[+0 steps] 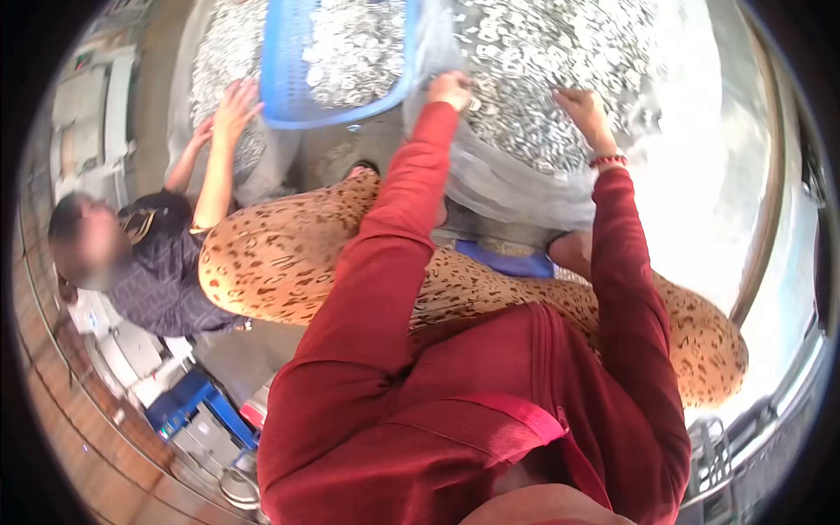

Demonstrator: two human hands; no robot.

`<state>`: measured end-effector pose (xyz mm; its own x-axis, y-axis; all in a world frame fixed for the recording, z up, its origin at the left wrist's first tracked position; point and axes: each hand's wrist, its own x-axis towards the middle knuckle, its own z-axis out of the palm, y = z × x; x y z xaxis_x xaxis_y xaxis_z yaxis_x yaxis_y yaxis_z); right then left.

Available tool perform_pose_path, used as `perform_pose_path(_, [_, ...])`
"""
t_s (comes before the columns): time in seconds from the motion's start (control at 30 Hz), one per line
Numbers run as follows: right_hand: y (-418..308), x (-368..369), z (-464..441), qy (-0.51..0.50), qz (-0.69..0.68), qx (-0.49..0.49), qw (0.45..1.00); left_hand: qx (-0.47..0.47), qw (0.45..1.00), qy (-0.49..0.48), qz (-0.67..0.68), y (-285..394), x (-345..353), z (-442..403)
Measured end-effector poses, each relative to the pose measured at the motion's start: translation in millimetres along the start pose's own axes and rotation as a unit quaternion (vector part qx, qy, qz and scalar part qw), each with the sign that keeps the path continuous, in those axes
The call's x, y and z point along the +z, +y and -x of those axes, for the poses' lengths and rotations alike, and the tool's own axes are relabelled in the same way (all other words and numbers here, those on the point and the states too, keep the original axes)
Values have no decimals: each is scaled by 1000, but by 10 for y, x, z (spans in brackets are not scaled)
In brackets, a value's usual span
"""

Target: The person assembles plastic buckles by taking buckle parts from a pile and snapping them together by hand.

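Note:
A wide heap of small whitish-grey pieces (pixel 560 52) lies on a translucent sheet (pixel 525 197) in front of me; their kind is too small to make out. My left hand (pixel 450 89) is closed at the heap's left edge, next to the blue basket. Whatever its curled fingers hold is hidden. Over the heap's right part, my right hand (pixel 584 114) has its thumb and fingers drawn together. Anything pinched there is too small to name. A red bracelet (pixel 608 161) circles my right wrist.
A blue plastic basket (pixel 339 115) with similar pieces stands left of my heap. Beyond it, a co-worker (pixel 166 254) reaches both hands toward another heap (pixel 229 52). A blue object (pixel 503 259) lies between my feet. A long rail (pixel 770 175) runs along the right.

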<state>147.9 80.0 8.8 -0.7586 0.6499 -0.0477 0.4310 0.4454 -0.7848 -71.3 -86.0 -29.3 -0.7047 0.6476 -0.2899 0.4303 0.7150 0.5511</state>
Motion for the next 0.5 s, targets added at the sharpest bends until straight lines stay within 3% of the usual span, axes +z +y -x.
perform_pose_path(0.07, [-103, -136, 21, -16, -90, 59, 994, -88, 980, -51, 170, -21, -22, 8])
perform_pose_path(0.17, [-236, -190, 89, -3, -353, 140, 925, 60, 998, -11, -22, 64, 4, 193])
perform_pose_path(0.2, [-142, -137, 55, 9, -411, 149, 899, 45, 995, -48, -78, 209, -59, 281])
perform_pose_path(0.23, [-34, -193, 102, -28, -334, 97, 937, 101, 983, -28, -151, 190, -29, 334])
perform_pose_path(0.27, [82, -245, 149, -55, -255, 39, 965, 97, 992, -36, -73, -205, 242, 135])
perform_pose_path(0.33, [56, -271, 218, -74, -412, 138, 897, 104, 993, -27, -51, -315, 379, 142])
perform_pose_path(0.4, [-44, -294, 138, -93, -562, 210, 795, 131, 977, 16, -165, -167, 145, 310])
perform_pose_path(0.5, [-151, -477, 253, -159, -598, 186, 763, 19, 1000, -12, -12, 34, -149, 400])
